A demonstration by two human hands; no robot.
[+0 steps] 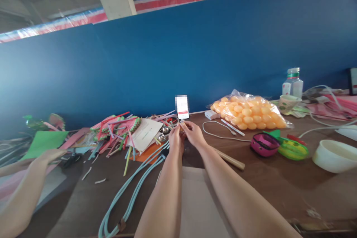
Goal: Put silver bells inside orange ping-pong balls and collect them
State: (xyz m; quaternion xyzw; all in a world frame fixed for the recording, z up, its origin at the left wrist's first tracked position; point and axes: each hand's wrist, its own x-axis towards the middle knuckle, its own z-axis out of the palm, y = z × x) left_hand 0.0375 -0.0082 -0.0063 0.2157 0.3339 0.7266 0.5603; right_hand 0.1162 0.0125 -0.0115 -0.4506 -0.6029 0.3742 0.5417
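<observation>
My left hand (175, 138) and my right hand (193, 132) meet at the middle of the brown table, close in front of the blue partition. The fingers of both are pinched together at the tips. What lies between them is too small and too covered to make out. Just beyond the fingertips a phone (183, 113) with a lit white screen leans upright. Left of my left hand lie two shiny metal balls (162, 138) and a looped light-blue cord (134, 184). A wooden stick (230, 159) lies beside my right forearm.
Left of me, another person's arm (36, 178) reaches over green paper (44, 142). Folded paper fans (125, 126) and a printed sheet (145, 134) are heaped nearby. On the right are a bag of orange balls (248, 111), a purple pouch (263, 145), a white bowl (336, 158) and a bottle (292, 81).
</observation>
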